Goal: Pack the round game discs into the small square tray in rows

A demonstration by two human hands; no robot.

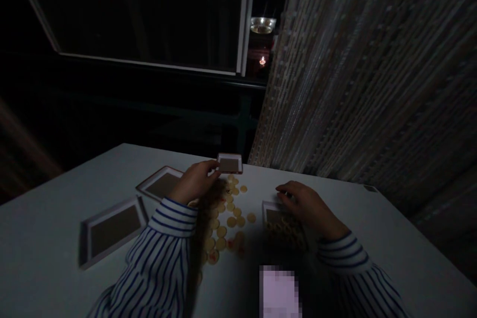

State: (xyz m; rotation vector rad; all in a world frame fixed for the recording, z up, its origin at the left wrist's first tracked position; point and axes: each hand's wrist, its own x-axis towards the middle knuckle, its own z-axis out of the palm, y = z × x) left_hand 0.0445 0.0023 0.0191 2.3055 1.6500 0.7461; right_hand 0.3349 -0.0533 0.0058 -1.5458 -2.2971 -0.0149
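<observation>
My left hand point(197, 179) reaches to the far side of the table, thumb and fingers closed on the left edge of a small shallow box point(229, 164). Below it, round pale wooden game pieces point(221, 232) lie scattered, several with red marks; my left forearm hides some. On the right, my right hand point(307, 204) hovers at another shallow box point(274, 215), fingers slightly bent and apart, nothing visible in them. Inside that box, more round pieces point(285, 231) lie in its near part, dim and partly in shadow.
Two more shallow trays, one farther back point(162, 184) and one nearer point(114, 226), lie left of my left arm on the white table point(48, 213). A string curtain point(335, 84) hangs at the right. A pixelated pinkish patch point(280, 292) covers the near edge.
</observation>
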